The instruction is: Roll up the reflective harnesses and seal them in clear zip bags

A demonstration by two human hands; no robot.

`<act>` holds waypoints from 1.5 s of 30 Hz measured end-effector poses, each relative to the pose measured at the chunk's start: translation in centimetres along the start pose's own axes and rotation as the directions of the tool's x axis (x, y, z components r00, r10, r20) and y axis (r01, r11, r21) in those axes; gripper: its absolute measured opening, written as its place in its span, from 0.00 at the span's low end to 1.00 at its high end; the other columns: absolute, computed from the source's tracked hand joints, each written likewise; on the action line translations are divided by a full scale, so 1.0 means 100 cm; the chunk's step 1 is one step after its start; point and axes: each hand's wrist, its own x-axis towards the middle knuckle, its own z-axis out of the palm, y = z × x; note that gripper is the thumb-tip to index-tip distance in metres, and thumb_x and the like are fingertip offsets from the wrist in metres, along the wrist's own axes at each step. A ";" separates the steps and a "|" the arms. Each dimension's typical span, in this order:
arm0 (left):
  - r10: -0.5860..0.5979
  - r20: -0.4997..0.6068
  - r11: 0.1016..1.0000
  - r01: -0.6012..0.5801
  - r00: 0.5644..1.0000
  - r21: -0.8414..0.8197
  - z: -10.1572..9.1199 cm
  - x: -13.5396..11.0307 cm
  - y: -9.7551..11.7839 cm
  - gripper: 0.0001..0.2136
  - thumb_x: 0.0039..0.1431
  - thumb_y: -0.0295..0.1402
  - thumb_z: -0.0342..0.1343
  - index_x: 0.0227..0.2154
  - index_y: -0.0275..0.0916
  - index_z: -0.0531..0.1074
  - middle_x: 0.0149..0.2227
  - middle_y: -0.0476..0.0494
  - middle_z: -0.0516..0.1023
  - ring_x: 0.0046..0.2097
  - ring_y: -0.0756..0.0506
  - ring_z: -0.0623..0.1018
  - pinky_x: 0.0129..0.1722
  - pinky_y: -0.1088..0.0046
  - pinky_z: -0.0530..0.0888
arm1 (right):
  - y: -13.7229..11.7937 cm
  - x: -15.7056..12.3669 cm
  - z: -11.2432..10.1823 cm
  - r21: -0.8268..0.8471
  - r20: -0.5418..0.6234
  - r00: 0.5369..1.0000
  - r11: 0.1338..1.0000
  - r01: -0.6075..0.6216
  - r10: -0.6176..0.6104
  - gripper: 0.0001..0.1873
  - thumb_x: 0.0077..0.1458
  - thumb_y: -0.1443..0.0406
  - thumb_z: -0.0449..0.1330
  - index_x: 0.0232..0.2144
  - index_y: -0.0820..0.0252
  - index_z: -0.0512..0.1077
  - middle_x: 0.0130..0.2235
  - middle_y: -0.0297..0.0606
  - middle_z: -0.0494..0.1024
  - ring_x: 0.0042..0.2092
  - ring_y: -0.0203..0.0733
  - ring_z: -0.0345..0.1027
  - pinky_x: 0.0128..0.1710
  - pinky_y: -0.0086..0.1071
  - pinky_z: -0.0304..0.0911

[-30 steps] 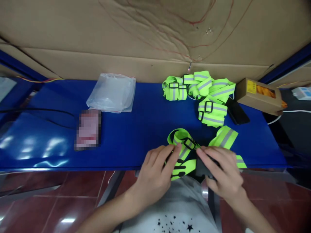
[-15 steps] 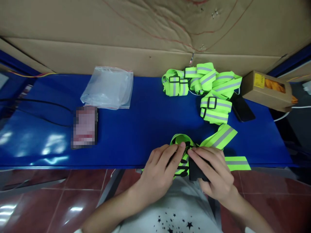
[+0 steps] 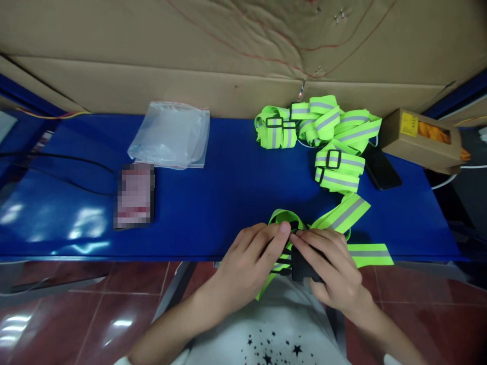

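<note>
A neon green reflective strap (image 3: 344, 215) with grey stripes and black buckles lies at the near edge of the blue table (image 3: 228, 197). My left hand (image 3: 249, 266) and my right hand (image 3: 331, 268) meet over its looped end, fingers curled and pinching the strap at a black buckle. The strap's free ends run off to the right and hang down in front of me. My fingers hide the buckle itself.
A pile of folded neon straps (image 3: 323, 137) sits at the back right. Beside it lie a dark phone (image 3: 380, 170) and a brown cardboard box (image 3: 420, 139). Clear plastic bags (image 3: 171, 134) and a small pink blurred item (image 3: 135, 195) lie at the left. Cardboard (image 3: 228, 56) backs the table.
Both hands have drawn closer together over the buckle, and the strap's loop has been pulled tighter toward the table edge. The view has shifted slightly.
</note>
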 end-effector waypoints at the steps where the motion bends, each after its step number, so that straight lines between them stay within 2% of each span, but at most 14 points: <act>1: -0.008 -0.001 1.000 0.008 1.000 0.009 0.000 -0.001 0.000 0.41 0.64 0.17 0.48 0.76 0.28 0.35 0.53 0.30 0.78 0.54 0.37 0.76 0.52 0.57 0.78 | 0.000 0.000 -0.001 0.001 -0.011 1.000 1.000 -0.005 0.005 0.31 0.62 0.75 0.50 0.66 0.65 0.68 0.54 0.49 0.78 0.55 0.54 0.72 0.53 0.50 0.71; 7: 0.001 -0.006 0.999 -0.001 1.000 -0.039 0.005 0.001 0.005 0.40 0.65 0.17 0.47 0.76 0.30 0.36 0.51 0.30 0.79 0.54 0.37 0.76 0.50 0.58 0.78 | -0.002 -0.003 0.005 -0.064 0.033 0.999 0.998 -0.006 0.008 0.30 0.63 0.73 0.51 0.66 0.63 0.67 0.54 0.49 0.78 0.56 0.55 0.72 0.53 0.51 0.71; 11: -0.016 -0.013 0.998 0.015 1.000 -0.057 0.011 0.006 0.013 0.39 0.66 0.19 0.48 0.76 0.35 0.40 0.51 0.30 0.79 0.51 0.36 0.78 0.46 0.57 0.79 | -0.005 -0.002 0.015 -0.089 0.040 0.998 0.995 -0.034 0.038 0.36 0.61 0.74 0.50 0.71 0.62 0.59 0.56 0.51 0.76 0.56 0.55 0.71 0.51 0.51 0.73; 15: -0.064 0.071 0.956 0.082 0.995 -0.281 -0.002 0.007 0.011 0.38 0.69 0.27 0.51 0.76 0.37 0.40 0.60 0.27 0.73 0.59 0.34 0.76 0.51 0.51 0.80 | -0.003 0.001 0.011 -0.035 -0.001 0.999 0.999 -0.042 0.042 0.38 0.63 0.70 0.52 0.74 0.61 0.52 0.58 0.53 0.72 0.58 0.56 0.69 0.51 0.51 0.75; 18: -0.122 0.133 0.817 0.175 0.984 -0.550 -0.021 0.003 0.003 0.47 0.68 0.47 0.58 0.76 0.42 0.32 0.71 0.23 0.61 0.69 0.32 0.69 0.59 0.46 0.78 | -0.005 0.006 -0.001 0.050 -0.027 0.998 0.997 -0.053 0.054 0.39 0.62 0.69 0.54 0.74 0.61 0.53 0.60 0.51 0.70 0.61 0.55 0.68 0.55 0.49 0.75; 20: -0.178 0.164 0.676 0.242 0.970 -0.696 -0.028 0.001 -0.001 0.54 0.63 0.53 0.63 0.76 0.45 0.29 0.73 0.22 0.58 0.71 0.31 0.67 0.62 0.46 0.77 | -0.010 0.009 -0.009 0.117 -0.042 0.994 0.989 -0.094 0.099 0.41 0.60 0.72 0.55 0.74 0.59 0.54 0.60 0.50 0.70 0.62 0.53 0.68 0.56 0.47 0.75; 22: -0.203 0.213 0.537 0.291 0.956 -0.792 -0.027 0.003 -0.002 0.53 0.57 0.51 0.69 0.76 0.47 0.40 0.69 0.25 0.66 0.67 0.32 0.74 0.59 0.50 0.80 | -0.016 0.014 -0.016 0.192 -0.024 0.990 0.973 -0.131 0.138 0.42 0.59 0.74 0.56 0.74 0.56 0.55 0.61 0.48 0.70 0.63 0.53 0.67 0.60 0.47 0.74; 26: -0.295 0.288 0.333 0.380 0.911 -0.863 -0.019 0.010 0.002 0.33 0.54 0.44 0.73 0.60 0.45 0.68 0.54 0.39 0.82 0.49 0.39 0.85 0.45 0.64 0.84 | -0.021 0.022 -0.034 0.252 0.206 0.971 0.952 -0.172 0.121 0.44 0.62 0.68 0.64 0.75 0.53 0.52 0.70 0.48 0.60 0.71 0.55 0.59 0.66 0.46 0.68; 31: -0.342 0.341 0.128 0.403 0.875 -0.906 -0.026 0.011 0.004 0.30 0.49 0.47 0.76 0.52 0.43 0.73 0.47 0.42 0.83 0.44 0.42 0.85 0.40 0.69 0.82 | 0.001 0.028 -0.056 0.564 0.397 0.910 0.751 -0.344 0.120 0.65 0.55 0.39 0.66 0.78 0.54 0.34 0.75 0.57 0.49 0.69 0.60 0.63 0.68 0.51 0.65; 34: -0.305 0.322 -0.038 0.326 0.896 -0.944 -0.032 0.008 0.007 0.33 0.43 0.42 0.79 0.53 0.47 0.74 0.46 0.45 0.83 0.41 0.45 0.84 0.38 0.74 0.80 | 0.019 0.035 -0.052 0.597 0.479 0.873 0.697 -0.398 0.088 0.67 0.45 0.37 0.71 0.76 0.52 0.46 0.72 0.54 0.62 0.71 0.61 0.61 0.71 0.54 0.58; 37: -0.234 0.262 -0.169 0.226 0.936 -0.959 -0.040 0.006 0.010 0.41 0.37 0.39 0.82 0.58 0.54 0.73 0.52 0.46 0.82 0.47 0.42 0.84 0.46 0.70 0.81 | 0.025 0.040 -0.038 0.653 0.546 0.835 0.659 -0.372 -0.071 0.57 0.37 0.41 0.78 0.66 0.52 0.68 0.59 0.47 0.78 0.63 0.58 0.71 0.70 0.52 0.57; 39: -0.216 0.289 -0.159 0.258 0.933 -0.953 -0.047 0.006 0.012 0.40 0.44 0.38 0.79 0.61 0.57 0.71 0.53 0.46 0.82 0.47 0.41 0.84 0.49 0.67 0.80 | 0.021 0.040 -0.029 0.708 0.537 0.839 0.589 -0.390 -0.090 0.48 0.36 0.43 0.79 0.58 0.53 0.75 0.51 0.43 0.82 0.54 0.53 0.77 0.64 0.47 0.65; 42: -0.216 0.315 -0.033 0.315 0.924 -0.948 -0.056 0.007 0.013 0.35 0.60 0.34 0.69 0.69 0.57 0.64 0.43 0.46 0.83 0.39 0.45 0.83 0.45 0.67 0.80 | 0.008 0.032 -0.021 0.826 0.459 0.888 0.375 -0.420 -0.016 0.40 0.33 0.43 0.79 0.48 0.51 0.78 0.41 0.36 0.82 0.41 0.47 0.79 0.47 0.38 0.73; 45: -0.183 0.154 0.165 0.184 0.971 -0.969 -0.062 0.011 0.016 0.34 0.67 0.34 0.62 0.73 0.54 0.58 0.29 0.52 0.77 0.28 0.50 0.75 0.37 0.73 0.77 | -0.005 0.023 -0.023 0.862 0.470 0.883 0.209 -0.461 0.008 0.40 0.32 0.46 0.81 0.47 0.50 0.75 0.41 0.35 0.80 0.39 0.42 0.75 0.42 0.35 0.72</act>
